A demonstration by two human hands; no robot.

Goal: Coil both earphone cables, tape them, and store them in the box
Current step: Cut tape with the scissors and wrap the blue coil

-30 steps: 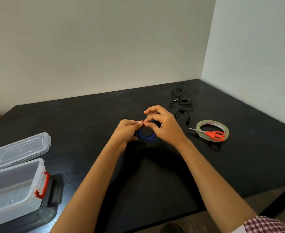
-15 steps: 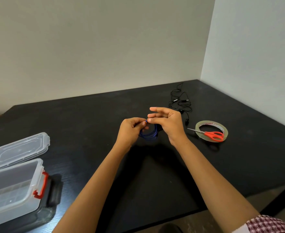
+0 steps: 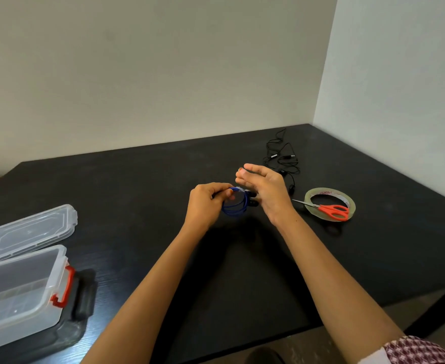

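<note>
A small coil of blue earphone cable point(image 3: 235, 206) is held just above the black table, and my left hand point(image 3: 206, 203) grips its left side with curled fingers. To the coil's right my right hand point(image 3: 266, 191) is raised, its fingers stretched out together and pointing left; I see nothing between them. The black earphones point(image 3: 282, 161) lie loose and uncoiled behind my right hand. A clear plastic box point(image 3: 19, 292) with red latches stands open at the near left, and its lid point(image 3: 29, 232) lies just behind it.
A roll of clear tape point(image 3: 311, 195) lies flat to the right of my hands, with red-handled scissors point(image 3: 333, 210) resting across it. The black table point(image 3: 137, 195) meets walls at the back and right. Its front edge runs near my elbows.
My right hand has let go of the blue coil and lifted up and to the right, its fingers straightening. The left hand keeps hold of the coil, which now hangs more upright.
</note>
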